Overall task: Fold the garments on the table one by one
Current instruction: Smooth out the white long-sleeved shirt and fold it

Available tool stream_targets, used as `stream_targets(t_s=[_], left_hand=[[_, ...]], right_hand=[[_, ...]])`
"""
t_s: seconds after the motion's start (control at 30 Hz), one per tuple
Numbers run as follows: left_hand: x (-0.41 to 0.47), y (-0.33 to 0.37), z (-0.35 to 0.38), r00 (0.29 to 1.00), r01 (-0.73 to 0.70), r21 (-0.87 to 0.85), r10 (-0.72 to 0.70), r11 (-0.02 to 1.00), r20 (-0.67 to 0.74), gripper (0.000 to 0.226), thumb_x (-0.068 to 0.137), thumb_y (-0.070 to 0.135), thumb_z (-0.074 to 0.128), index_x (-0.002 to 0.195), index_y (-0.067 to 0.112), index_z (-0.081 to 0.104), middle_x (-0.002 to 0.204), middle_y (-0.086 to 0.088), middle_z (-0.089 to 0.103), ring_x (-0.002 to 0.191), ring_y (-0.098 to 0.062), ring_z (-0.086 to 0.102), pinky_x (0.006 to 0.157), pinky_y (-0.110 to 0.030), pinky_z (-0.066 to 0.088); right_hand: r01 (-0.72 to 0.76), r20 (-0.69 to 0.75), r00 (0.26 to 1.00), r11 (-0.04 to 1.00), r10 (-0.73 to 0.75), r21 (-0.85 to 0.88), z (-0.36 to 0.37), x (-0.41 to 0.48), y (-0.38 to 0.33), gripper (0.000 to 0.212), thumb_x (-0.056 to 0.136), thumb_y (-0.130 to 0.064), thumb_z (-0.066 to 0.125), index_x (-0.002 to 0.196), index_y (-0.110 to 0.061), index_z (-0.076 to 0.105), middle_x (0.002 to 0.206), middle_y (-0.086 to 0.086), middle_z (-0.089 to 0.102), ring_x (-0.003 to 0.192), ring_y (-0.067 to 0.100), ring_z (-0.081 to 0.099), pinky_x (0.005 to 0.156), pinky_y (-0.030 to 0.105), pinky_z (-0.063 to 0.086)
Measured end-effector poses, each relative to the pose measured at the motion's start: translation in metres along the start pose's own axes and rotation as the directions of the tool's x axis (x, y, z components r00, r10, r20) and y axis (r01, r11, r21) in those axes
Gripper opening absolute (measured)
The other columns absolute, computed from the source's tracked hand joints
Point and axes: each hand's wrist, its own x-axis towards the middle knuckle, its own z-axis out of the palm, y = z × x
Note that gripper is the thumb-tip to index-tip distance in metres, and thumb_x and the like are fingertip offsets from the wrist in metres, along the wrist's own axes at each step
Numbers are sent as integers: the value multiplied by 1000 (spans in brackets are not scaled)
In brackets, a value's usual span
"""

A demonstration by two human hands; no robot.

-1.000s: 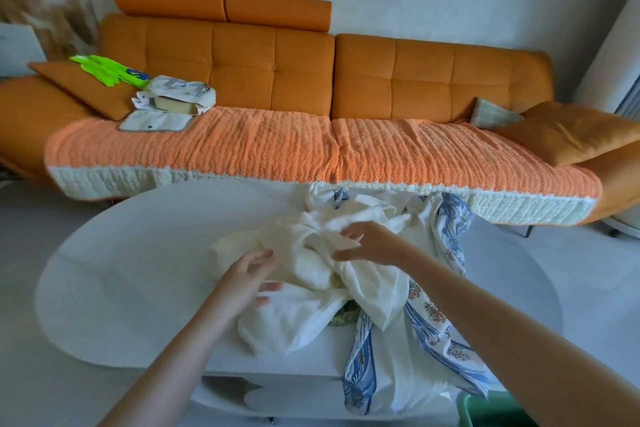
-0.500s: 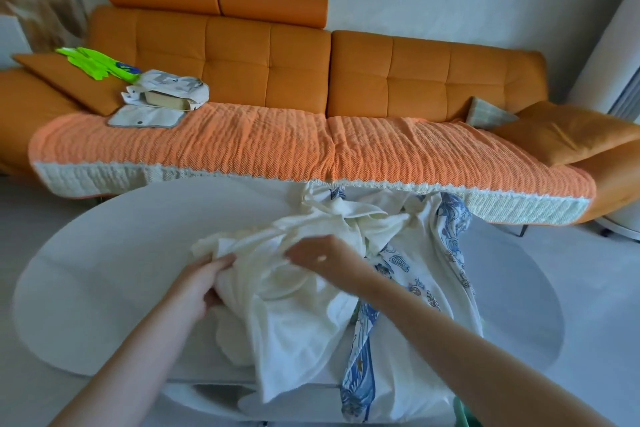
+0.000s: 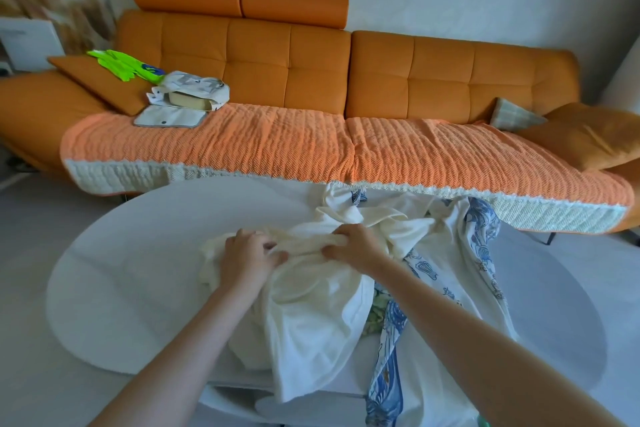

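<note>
Both the left hand and right hand, apart a moment ago, are gripping the crumpled cream fabric garment on the white oval table, probably freeing it for folding.

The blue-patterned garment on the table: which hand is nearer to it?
Right. The right hand grips the cream garment just beside the blue-patterned garment; the left hand grips the cream one farther left.

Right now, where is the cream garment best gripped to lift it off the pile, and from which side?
Probably grip the bunched top ridge of the cream garment, where left hand and right hand pinch it, from above on the near side. Its free end hangs off the table; the blue-patterned garment crowds its right.
</note>
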Motion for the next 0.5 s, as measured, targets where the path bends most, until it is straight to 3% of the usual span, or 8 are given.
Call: stream_targets(t_s=[0.1, 0.17, 0.23, 0.3, 0.37, 0.4, 0.47, 0.5], left_hand=[[8, 0, -6, 983, 96, -335, -142, 937, -114, 16, 87, 23, 63, 84, 8, 67, 83, -13, 64, 88, -34, 63, 65, -33, 44], [28, -4, -25, 926, 184, -756, -368, 628, -80, 13, 90, 21, 57, 95, 10, 62, 91, -13, 61, 88, -32, 62, 66, -34, 46], [52, -11, -51, 895, 178, -945, -444, 275, 39, 24, 93, 22, 48, 112, 10, 56, 105, -15, 60, 85, -28, 60, 63, -35, 49], [75, -14, -72, 913, 95, -987, -407, 129, 35, 35, 95, 23, 40, 126, 9, 49, 112, -13, 58, 88, -26, 60, 61, -33, 50], [80, -13, -81, 914, 55, -998, -404, 38, 35, 32, 97, 21, 39, 125, 10, 49, 108, -10, 59, 89, -23, 61, 63, -33, 52], [77, -18, -78, 906, 97, -995, -415, 24, 79, 29, 97, 18, 41, 123, 10, 50, 109, -9, 60, 90, -22, 62, 68, -35, 55], [62, -35, -65, 853, 261, -961, -488, 93, 185, 33, 95, 7, 43, 127, 6, 50, 119, -13, 61, 97, -26, 64, 72, -37, 55], [50, -47, -56, 825, 361, -917, -517, 171, 229, 36, 95, 4, 42, 130, 3, 49, 117, -15, 64, 91, -24, 66, 63, -33, 56]], right_hand=[[-1, -222, 975, 999, 11, 43, -19, 0, 10, 21, 79, -36, 67, 94, -22, 68, 84, 4, 68, 84, 24, 61, 70, 32, 48], [-46, -381, 917, 978, 122, 203, -45, -1, 20, 18, 82, -32, 63, 87, -15, 66, 75, 5, 64, 74, 24, 58, 63, 30, 44], [-61, -482, 823, 892, 299, 448, -75, -3, 29, 17, 86, -28, 58, 77, -13, 59, 68, 4, 55, 71, 23, 52, 60, 29, 39], [1, -571, 724, 827, 387, 562, -94, -5, 39, 17, 86, -29, 58, 89, -12, 62, 76, 3, 58, 76, 24, 55, 65, 30, 42], [-8, -624, 724, 908, 294, 419, -97, -12, 42, 23, 86, -34, 60, 97, -14, 64, 81, 3, 62, 77, 23, 59, 68, 32, 48], [-46, -562, 802, 958, 204, 282, -94, -17, 43, 22, 87, -38, 60, 89, -16, 63, 76, 1, 60, 71, 20, 58, 67, 31, 49], [-153, -102, 986, 968, 135, -197, -83, -29, 40, 39, 89, -53, 52, 65, -21, 51, 64, -5, 46, 64, 14, 48, 70, 28, 45], [-134, 145, 966, 891, 216, -434, -78, -35, 39, 50, 85, -66, 45, 60, -23, 45, 62, -7, 40, 68, 14, 48, 82, 30, 43]])
